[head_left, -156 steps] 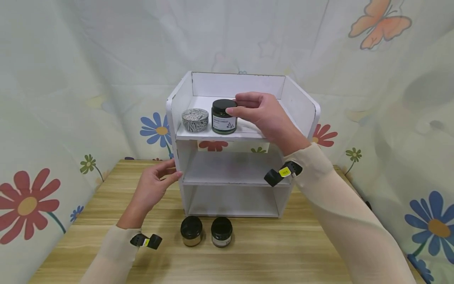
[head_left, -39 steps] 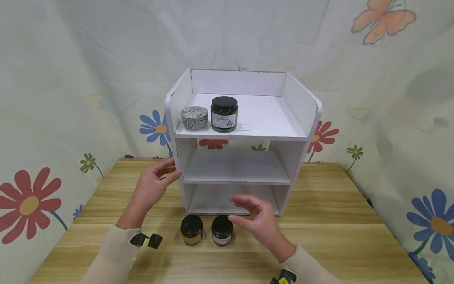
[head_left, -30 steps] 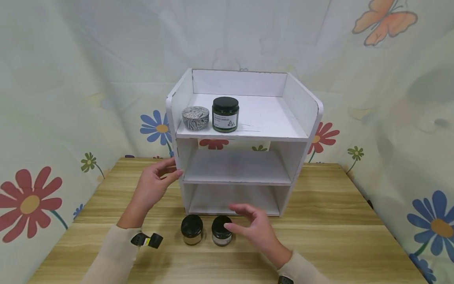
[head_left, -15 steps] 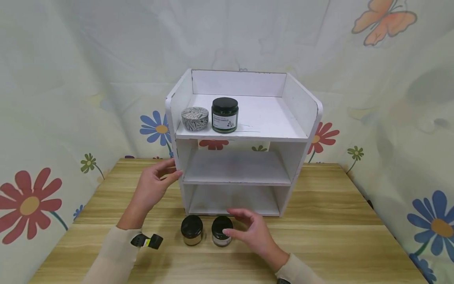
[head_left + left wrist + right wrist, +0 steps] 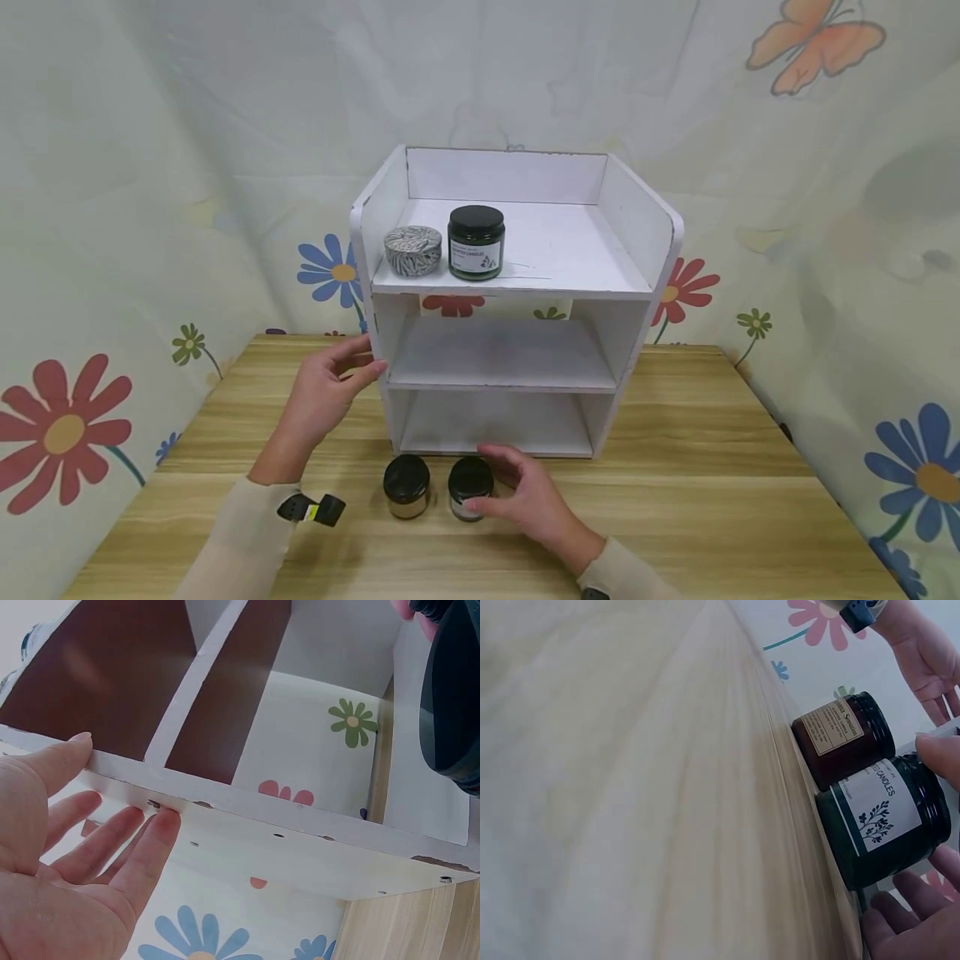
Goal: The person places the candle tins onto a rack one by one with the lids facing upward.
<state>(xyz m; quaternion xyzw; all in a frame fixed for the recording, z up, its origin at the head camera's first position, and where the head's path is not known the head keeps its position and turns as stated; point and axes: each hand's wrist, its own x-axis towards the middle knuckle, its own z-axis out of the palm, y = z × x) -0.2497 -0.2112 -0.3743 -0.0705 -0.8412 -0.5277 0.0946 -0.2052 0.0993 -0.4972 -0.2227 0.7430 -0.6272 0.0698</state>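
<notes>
My right hand (image 5: pixel 489 483) curls round a dark green jar with a black lid (image 5: pixel 468 477) on the wooden table, thumb in front and fingers behind. In the right wrist view the green jar (image 5: pixel 885 817) shows its leaf label, with my thumb by the lid and my fingers (image 5: pixel 911 915) below it. Just left of it stands an amber jar (image 5: pixel 406 486), also with a black lid and untouched. My left hand (image 5: pixel 330 390) presses flat with straight fingers against the left wall of the white shelf unit (image 5: pixel 510 290).
On the top shelf stand a patterned round tin (image 5: pixel 412 250) and a taller green jar (image 5: pixel 476 242). The middle and bottom shelves hold nothing. Flowered cloth hangs behind and at both sides. Bare table (image 5: pixel 690 500) lies to the right.
My right hand left the jar on the top shelf, came down to the table and has closed in around the green jar there. The left hand has not moved.
</notes>
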